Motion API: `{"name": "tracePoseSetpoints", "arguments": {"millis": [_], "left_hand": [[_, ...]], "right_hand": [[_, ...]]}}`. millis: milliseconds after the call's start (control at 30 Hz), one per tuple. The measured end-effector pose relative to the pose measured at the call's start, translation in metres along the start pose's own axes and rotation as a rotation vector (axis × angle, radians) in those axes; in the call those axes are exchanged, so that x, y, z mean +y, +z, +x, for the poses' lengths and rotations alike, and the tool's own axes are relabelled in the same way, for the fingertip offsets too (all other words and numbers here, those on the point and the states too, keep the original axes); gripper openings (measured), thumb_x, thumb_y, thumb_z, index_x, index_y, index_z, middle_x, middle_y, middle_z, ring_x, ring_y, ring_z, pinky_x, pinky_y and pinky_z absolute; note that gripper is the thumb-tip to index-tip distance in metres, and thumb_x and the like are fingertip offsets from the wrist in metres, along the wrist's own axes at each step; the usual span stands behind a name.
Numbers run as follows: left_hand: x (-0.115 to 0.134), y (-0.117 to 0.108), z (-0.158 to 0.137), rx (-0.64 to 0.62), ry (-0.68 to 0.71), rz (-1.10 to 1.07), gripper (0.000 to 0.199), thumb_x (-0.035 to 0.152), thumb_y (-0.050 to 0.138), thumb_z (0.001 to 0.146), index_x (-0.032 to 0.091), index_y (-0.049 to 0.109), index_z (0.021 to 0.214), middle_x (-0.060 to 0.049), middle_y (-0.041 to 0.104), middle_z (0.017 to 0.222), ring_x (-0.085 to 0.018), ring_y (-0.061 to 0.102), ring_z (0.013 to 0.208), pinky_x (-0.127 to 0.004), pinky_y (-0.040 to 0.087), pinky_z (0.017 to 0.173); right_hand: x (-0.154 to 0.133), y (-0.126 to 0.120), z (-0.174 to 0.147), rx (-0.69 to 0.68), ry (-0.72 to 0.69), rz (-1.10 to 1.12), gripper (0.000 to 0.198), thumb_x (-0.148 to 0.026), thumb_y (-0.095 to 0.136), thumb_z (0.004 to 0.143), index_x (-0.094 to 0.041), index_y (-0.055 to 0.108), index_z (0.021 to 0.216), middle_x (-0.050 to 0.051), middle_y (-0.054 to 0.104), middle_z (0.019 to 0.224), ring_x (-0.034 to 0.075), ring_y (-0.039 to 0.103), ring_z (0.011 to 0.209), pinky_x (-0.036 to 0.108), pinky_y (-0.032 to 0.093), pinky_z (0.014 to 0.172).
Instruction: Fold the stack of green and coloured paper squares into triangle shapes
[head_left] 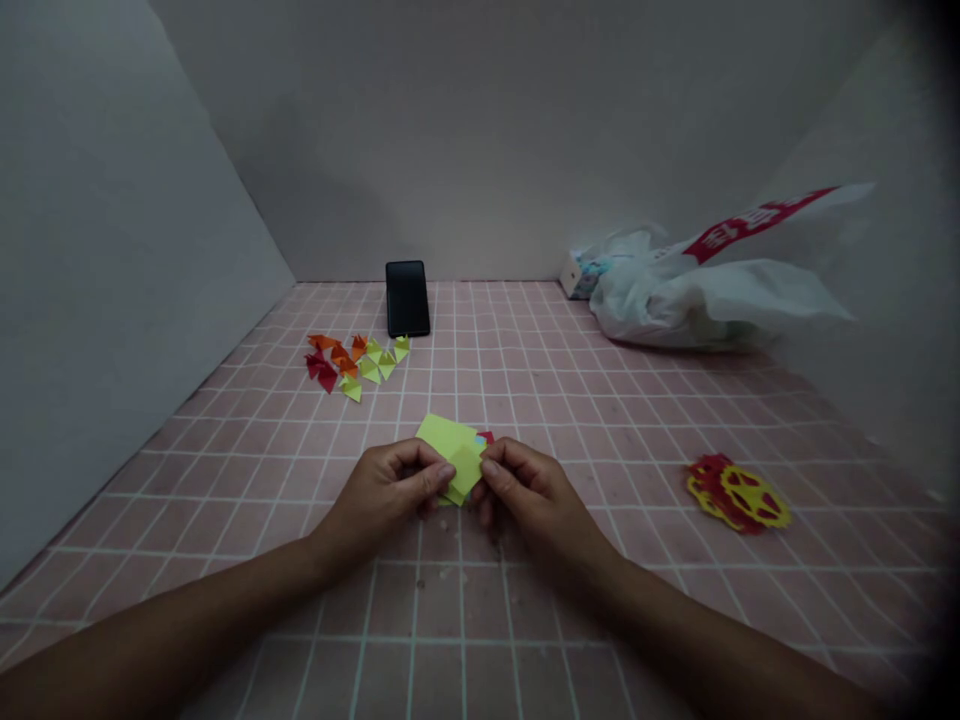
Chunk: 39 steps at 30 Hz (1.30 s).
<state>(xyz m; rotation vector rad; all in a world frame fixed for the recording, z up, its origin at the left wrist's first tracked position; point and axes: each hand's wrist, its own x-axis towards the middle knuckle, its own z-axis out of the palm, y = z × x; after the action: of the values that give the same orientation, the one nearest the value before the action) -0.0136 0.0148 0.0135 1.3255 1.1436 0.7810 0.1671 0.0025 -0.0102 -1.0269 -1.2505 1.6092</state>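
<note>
Between my two hands is a small yellow-green square of paper, tilted with one corner pointing down. My left hand pinches its left side between thumb and fingers. On the opposite side, my right hand grips the right corner the same way. Behind and below it lie more yellow-green paper sheets, with bits of blue and red paper peeking out at the right. Fingers hide part of the lower edges.
Several small folded paper pieces in red, orange and yellow lie at the left back. Beyond them a black phone leans upright. Red and yellow paper cut-outs lie at right. A white plastic bag and a small box stand at the back right.
</note>
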Motion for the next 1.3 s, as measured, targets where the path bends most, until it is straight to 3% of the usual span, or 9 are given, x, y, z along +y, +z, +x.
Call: {"name": "tracePoseSetpoints", "arguments": {"millis": [100, 233, 367, 500, 633, 867, 1000, 1100, 1300], "left_hand": [[-0.002, 0.001, -0.001, -0.004, 0.015, -0.005, 0.023, 0.032, 0.064, 0.078, 0.016, 0.054, 0.065, 0.005, 0.051, 0.055, -0.009, 0.046, 0.05, -0.021, 0.036, 0.051], [-0.003, 0.001, -0.002, 0.016, 0.038, -0.023, 0.024, 0.033, 0.062, 0.08, 0.016, 0.053, 0.065, 0.005, 0.052, 0.053, -0.009, 0.046, 0.051, -0.021, 0.037, 0.052], [-0.004, 0.001, -0.001, -0.022, 0.044, -0.027, 0.022, 0.032, 0.063, 0.08, 0.016, 0.055, 0.067, 0.004, 0.053, 0.057, -0.009, 0.047, 0.053, -0.021, 0.038, 0.054], [-0.005, 0.001, 0.0, -0.069, 0.055, -0.076, 0.016, 0.03, 0.066, 0.078, 0.016, 0.062, 0.083, 0.002, 0.06, 0.071, -0.011, 0.052, 0.063, -0.022, 0.042, 0.06], [-0.005, 0.002, -0.002, -0.037, 0.047, -0.008, 0.021, 0.031, 0.065, 0.079, 0.016, 0.056, 0.068, 0.004, 0.054, 0.06, -0.01, 0.048, 0.055, -0.021, 0.039, 0.055], [-0.007, 0.002, -0.005, -0.015, 0.053, 0.044, 0.025, 0.033, 0.062, 0.082, 0.017, 0.052, 0.066, 0.005, 0.051, 0.056, -0.009, 0.046, 0.053, -0.02, 0.037, 0.053], [-0.005, 0.001, -0.006, -0.044, 0.09, 0.064, 0.019, 0.033, 0.062, 0.083, 0.016, 0.059, 0.075, 0.003, 0.056, 0.066, -0.011, 0.05, 0.061, -0.022, 0.039, 0.058], [0.001, 0.001, -0.007, -0.035, 0.071, 0.103, 0.021, 0.033, 0.061, 0.082, 0.016, 0.057, 0.07, 0.003, 0.054, 0.06, -0.01, 0.049, 0.056, -0.021, 0.039, 0.054], [0.004, 0.003, -0.008, 0.026, 0.019, 0.075, 0.023, 0.034, 0.06, 0.08, 0.017, 0.054, 0.066, 0.005, 0.053, 0.053, -0.01, 0.049, 0.049, -0.021, 0.038, 0.05]], "right_hand": [[0.0, 0.001, 0.0, 0.046, -0.034, 0.026, 0.025, -0.037, 0.051, 0.092, -0.018, 0.052, 0.075, -0.003, 0.056, 0.054, 0.009, 0.049, 0.046, 0.022, 0.039, 0.048], [0.001, 0.004, 0.0, -0.037, 0.05, 0.084, 0.017, -0.033, 0.062, 0.083, -0.018, 0.054, 0.082, -0.005, 0.055, 0.055, 0.009, 0.047, 0.044, 0.021, 0.037, 0.044], [0.0, 0.004, -0.002, -0.036, 0.042, -0.034, 0.017, -0.029, 0.057, 0.085, -0.017, 0.055, 0.074, -0.003, 0.055, 0.056, 0.009, 0.048, 0.047, 0.022, 0.036, 0.047], [-0.002, 0.004, -0.004, -0.065, 0.041, -0.162, 0.021, -0.029, 0.052, 0.088, -0.017, 0.052, 0.071, -0.002, 0.053, 0.057, 0.01, 0.048, 0.048, 0.023, 0.036, 0.047], [-0.002, 0.005, -0.006, -0.094, 0.014, -0.226, 0.028, -0.031, 0.046, 0.092, -0.018, 0.049, 0.068, -0.002, 0.052, 0.056, 0.011, 0.05, 0.049, 0.023, 0.037, 0.049], [-0.005, 0.006, -0.005, -0.069, 0.023, -0.204, 0.022, -0.028, 0.053, 0.087, -0.019, 0.047, 0.068, -0.004, 0.051, 0.054, 0.01, 0.048, 0.048, 0.022, 0.035, 0.047], [-0.01, 0.003, -0.006, -0.076, -0.086, -0.416, 0.025, -0.024, 0.049, 0.089, -0.019, 0.046, 0.065, -0.002, 0.05, 0.057, 0.011, 0.046, 0.052, 0.024, 0.034, 0.049], [-0.008, 0.001, -0.007, -0.072, -0.145, -0.484, 0.027, -0.024, 0.048, 0.091, -0.02, 0.044, 0.065, -0.002, 0.049, 0.058, 0.012, 0.044, 0.053, 0.025, 0.033, 0.05], [0.0, 0.004, -0.006, -0.056, -0.069, -0.196, 0.02, -0.03, 0.048, 0.093, -0.02, 0.049, 0.076, -0.004, 0.05, 0.061, 0.01, 0.046, 0.05, 0.023, 0.036, 0.048]]}}
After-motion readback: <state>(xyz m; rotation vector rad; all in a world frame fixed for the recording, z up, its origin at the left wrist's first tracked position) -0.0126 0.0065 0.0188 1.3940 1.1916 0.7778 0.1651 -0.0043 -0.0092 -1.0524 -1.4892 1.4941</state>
